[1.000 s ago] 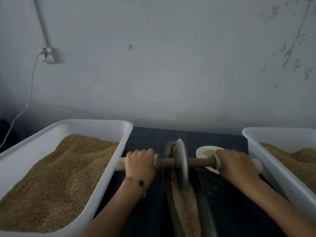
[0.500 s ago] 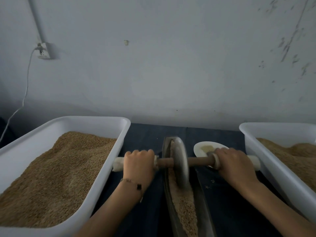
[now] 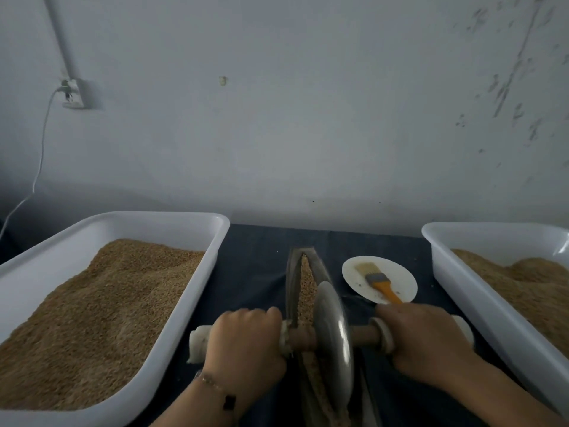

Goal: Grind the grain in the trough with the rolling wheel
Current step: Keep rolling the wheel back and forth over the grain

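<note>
A narrow dark metal trough (image 3: 291, 269) runs away from me on the dark cloth, with tan grain (image 3: 306, 280) lying along its groove. A grey metal rolling wheel (image 3: 334, 337) stands in the trough at its near-middle part, on a brown wooden axle (image 3: 361, 334) with white-wrapped ends. My left hand (image 3: 246, 343) grips the left handle. My right hand (image 3: 428, 340) grips the right handle. The trough's near end is hidden behind the wheel and my arms.
A white tub (image 3: 61, 241) heaped with grain stands at the left, and another white tub (image 3: 480, 291) with grain at the right. A white plate (image 3: 400, 275) carrying an orange-handled brush (image 3: 377, 280) lies just right of the trough. A wall rises behind.
The wheel has rolled back toward me along the trough with both hands on its handles. The far end of the trough and the brush on the plate are now uncovered.
</note>
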